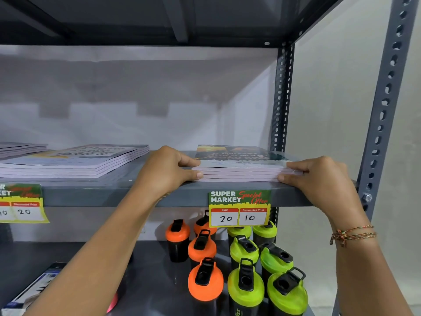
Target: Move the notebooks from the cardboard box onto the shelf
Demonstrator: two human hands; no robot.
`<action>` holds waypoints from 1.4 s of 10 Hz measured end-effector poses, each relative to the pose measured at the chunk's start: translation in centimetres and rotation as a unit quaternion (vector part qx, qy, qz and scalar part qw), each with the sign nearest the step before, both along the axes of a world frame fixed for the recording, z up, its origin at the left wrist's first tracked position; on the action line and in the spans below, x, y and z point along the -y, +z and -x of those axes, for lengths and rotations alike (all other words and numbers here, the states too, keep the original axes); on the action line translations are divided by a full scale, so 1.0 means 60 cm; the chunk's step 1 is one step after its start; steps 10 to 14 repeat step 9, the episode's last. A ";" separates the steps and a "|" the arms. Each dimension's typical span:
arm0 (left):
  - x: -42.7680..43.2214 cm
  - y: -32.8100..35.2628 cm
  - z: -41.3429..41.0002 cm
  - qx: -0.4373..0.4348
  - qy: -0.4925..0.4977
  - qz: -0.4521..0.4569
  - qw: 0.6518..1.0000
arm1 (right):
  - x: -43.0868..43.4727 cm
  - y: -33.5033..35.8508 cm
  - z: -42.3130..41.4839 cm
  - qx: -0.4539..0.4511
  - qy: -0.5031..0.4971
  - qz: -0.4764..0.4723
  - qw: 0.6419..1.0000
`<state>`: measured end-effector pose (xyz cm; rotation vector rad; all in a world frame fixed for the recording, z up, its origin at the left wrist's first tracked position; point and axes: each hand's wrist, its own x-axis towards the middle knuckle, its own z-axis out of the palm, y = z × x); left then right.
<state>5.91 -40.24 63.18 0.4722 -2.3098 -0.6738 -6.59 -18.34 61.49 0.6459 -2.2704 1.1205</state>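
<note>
Left hand [167, 169]: clamped on the left end of the notebook stack [241, 166], thumb below, fingers on the cover.
Right hand [319, 176]: clamped on the right end, same way.
Stack: flat on the shelf [127, 193], at its front edge, beside the right post [281, 99].
Long axis: left to right, between both hands.
Way in: straight back, away from both wrists.
Neighbour: another pile [75, 160] well to the left.
Cardboard box: out of view.
</note>
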 end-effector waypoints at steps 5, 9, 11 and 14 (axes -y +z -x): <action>0.013 0.005 0.000 0.000 -0.008 -0.015 1.000 | -0.005 -0.005 0.010 0.004 0.014 0.008 1.000; -0.041 -0.006 0.039 0.046 -0.061 0.215 0.974 | 0.038 0.002 -0.009 -0.114 0.079 -0.101 0.985; -0.041 -0.006 0.039 0.046 -0.061 0.215 0.974 | 0.038 0.002 -0.009 -0.114 0.079 -0.101 0.985; -0.041 -0.006 0.039 0.046 -0.061 0.215 0.974 | 0.038 0.002 -0.009 -0.114 0.079 -0.101 0.985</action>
